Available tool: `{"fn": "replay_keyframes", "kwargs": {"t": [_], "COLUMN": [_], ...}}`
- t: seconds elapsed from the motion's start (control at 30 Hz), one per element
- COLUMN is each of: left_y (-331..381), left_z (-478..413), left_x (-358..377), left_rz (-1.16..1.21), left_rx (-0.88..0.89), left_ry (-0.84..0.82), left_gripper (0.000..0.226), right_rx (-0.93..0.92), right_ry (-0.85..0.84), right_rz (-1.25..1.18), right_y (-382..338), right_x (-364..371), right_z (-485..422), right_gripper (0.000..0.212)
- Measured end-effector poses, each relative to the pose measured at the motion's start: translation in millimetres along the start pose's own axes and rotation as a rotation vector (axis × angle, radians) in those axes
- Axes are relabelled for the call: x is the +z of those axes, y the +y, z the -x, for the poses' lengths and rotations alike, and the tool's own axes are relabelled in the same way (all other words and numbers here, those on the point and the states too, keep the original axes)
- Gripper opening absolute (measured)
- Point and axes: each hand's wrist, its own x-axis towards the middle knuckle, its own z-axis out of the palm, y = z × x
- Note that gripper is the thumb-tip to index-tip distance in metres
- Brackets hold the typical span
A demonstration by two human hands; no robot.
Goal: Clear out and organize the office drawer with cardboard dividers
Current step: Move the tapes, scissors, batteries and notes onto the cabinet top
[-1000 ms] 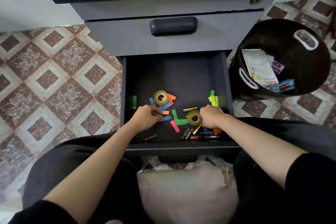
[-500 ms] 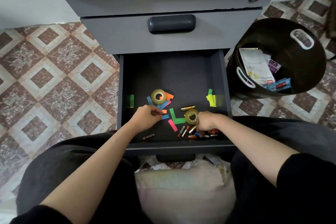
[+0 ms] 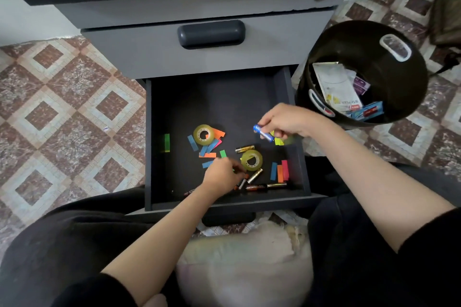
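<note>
Head view, right hand (image 3: 287,122) pinching a blue battery (image 3: 263,133) near the right edge of the drawer (image 3: 219,102), left hand (image 3: 222,174) with fingers (image 3: 238,172) curled among loose batteries (image 3: 257,186) near its front edge, grip unclear

The white packet (image 3: 339,88) in the bin (image 3: 361,40) bears upside-down print, seemingly "STAPLES".

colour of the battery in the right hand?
Blue battery, pinched by the right hand; head view shows it.

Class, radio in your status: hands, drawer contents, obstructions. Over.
Right hand pinches blue battery over drawer. Left hand among loose batteries, grip unclear. Tape roll, paper strips alongside.
</note>
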Motion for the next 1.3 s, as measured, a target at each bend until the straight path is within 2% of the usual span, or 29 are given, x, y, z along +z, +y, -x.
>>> {"fn": "replay_keyframes", "kwargs": {"t": [0.13, 0.3, 0.47, 0.73, 0.87, 0.97, 1.1, 1.3], "left_y": [20.0, 27.8, 38.9, 45.8, 39.3, 34.2, 28.4, 29.0], "left_z": [-2.6, -10.0, -17.0, -23.5, -19.8, -15.5, 7.7, 39.9], "left_x": [21.7, 34.0, 39.3, 38.8, 29.5, 17.2, -8.0, -46.9], "left_rz": [-0.112, -0.239, -0.37, -0.476, -0.335, -0.111, 0.188, 0.443], "left_rx": [-0.049, -0.111, -0.104, -0.05, -0.106, -0.132, -0.079, -0.041], "left_ry": [-0.005, -0.024, -0.018, -0.067, -0.083, -0.07, 0.003, 0.11], "left_gripper": [0.027, 0.03, 0.026, 0.022, 0.024, 0.023, 0.018, 0.011], "right_rx": [-0.101, -0.101, -0.103, -0.106, -0.12, -0.142, -0.187, -0.257], "right_ry": [0.089, 0.086, 0.109, 0.077, 0.028, -0.022, -0.073, -0.104], "right_rz": [-0.176, -0.273, -0.37, -0.479, -0.556, -0.625, -0.656, -0.633], "right_y": [-10.9, -7.0, -6.9, -9.5, -9.8, -10.8, -13.7, -17.4], "right_x": [-18.2, -21.7, -26.6, -25.6, -22.4, -20.2, -15.2, -8.9], "right_z": [4.0, -3.4, -7.9, -7.6, -6.3, 1.4, 23.2, 59.8], "right_gripper": [0.016, 0.018, 0.023, 0.013, 0.025, 0.022, 0.022, 0.027]}}
